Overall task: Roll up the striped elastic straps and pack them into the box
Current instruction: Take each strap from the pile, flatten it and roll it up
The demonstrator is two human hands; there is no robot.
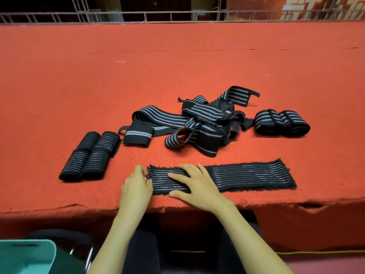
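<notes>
head view looks down on a red table (98, 76) with 1 black striped strap (246, 176) laid flat along its near edge. the left hand (136, 186) has its fingertips curled onto the strap's left end, pinching it at the very edge. the right hand (197, 184) lies just beside it, palm down, fingers straight and spread, pressing the strap to the cloth. behind them sits a tangled pile (197, 119) of loose straps near the middle of the table. rolled straps (90, 155) lie side by side to the left of the pile, and 2 more rolls (282, 122) touch each other to its right. a teal box (25, 256) shows at the bottom left, below the table edge, beside the person's lap.
</notes>
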